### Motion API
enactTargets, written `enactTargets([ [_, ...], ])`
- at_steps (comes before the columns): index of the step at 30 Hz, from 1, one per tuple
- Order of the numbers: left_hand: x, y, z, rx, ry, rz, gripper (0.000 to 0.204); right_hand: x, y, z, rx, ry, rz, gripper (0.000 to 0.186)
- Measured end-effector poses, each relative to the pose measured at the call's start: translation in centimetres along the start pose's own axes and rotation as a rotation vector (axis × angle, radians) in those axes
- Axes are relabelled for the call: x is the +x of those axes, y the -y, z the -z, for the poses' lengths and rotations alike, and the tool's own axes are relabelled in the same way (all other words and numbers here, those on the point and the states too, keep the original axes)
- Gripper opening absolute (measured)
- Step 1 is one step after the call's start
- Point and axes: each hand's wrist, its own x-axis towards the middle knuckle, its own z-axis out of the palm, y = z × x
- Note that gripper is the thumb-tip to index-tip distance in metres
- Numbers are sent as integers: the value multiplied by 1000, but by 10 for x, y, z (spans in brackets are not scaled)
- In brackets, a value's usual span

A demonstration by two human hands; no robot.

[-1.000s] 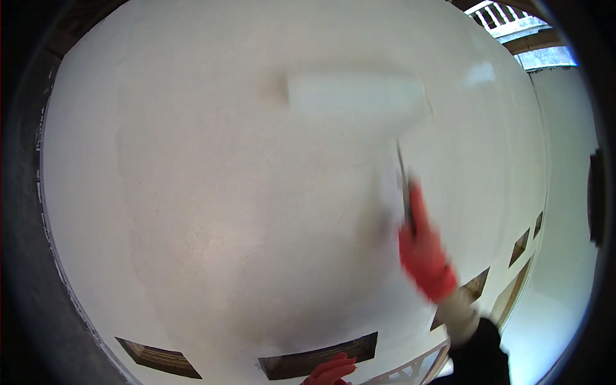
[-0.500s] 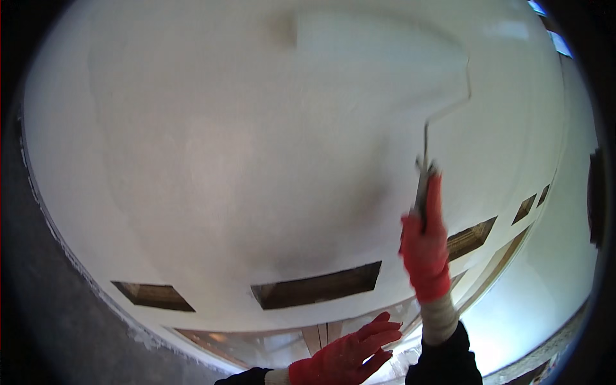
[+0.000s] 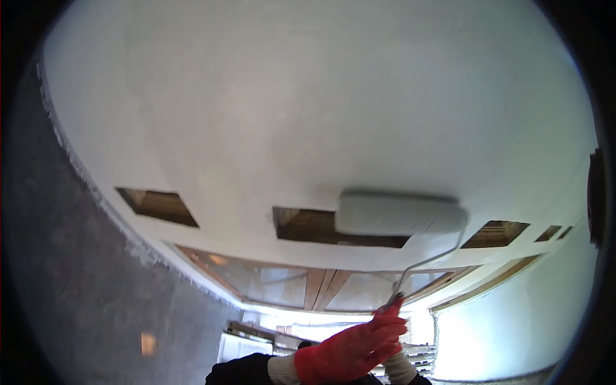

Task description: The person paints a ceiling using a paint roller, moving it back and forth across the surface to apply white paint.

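Note:
A paint roller [image 3: 401,215] with a wide pale sleeve rests against a broad white painted surface [image 3: 308,115], partly overlapping the middle rectangular opening [image 3: 308,228]. Its bent wire frame [image 3: 427,260] runs down to the handle, which my right hand [image 3: 390,313] grips. That hand wears a red glove and is mostly hidden behind my left hand. Also red-gloved, my left hand [image 3: 350,350] is held in front of the right one. Its fingers reach to the right, slightly apart, and look open; I see nothing held in it.
More dark rectangular openings [image 3: 157,206] line the white surface on both sides. Below them run wood-framed glass panes [image 3: 256,279]. A rough grey surface [image 3: 83,256] borders the left. Wooden slats [image 3: 256,332] lie near the bottom, and a white wall [image 3: 507,333] stands at right.
The roller has come down from high on the white surface to the row of openings. My right hand has dropped with it behind my left hand. The view has also shifted.

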Motion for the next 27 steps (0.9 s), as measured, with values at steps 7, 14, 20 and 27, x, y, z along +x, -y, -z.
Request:
enactTargets([
  [7, -15, 17, -70, 334, -272, -220, 37, 53, 182, -81, -253, -315, 317, 67],
  [14, -20, 44, -70, -118, -286, -34, 44, 27, 59, -59, -390, -237, 79, 70],
  [20, -19, 40, -65, 91, -309, -77, 39, 29, 69, -33, -340, -161, 107, 71],
  [27, 7, 43, -21, 53, -271, -119, 35, 32, 76, -36, -143, 153, 272, 57],
])
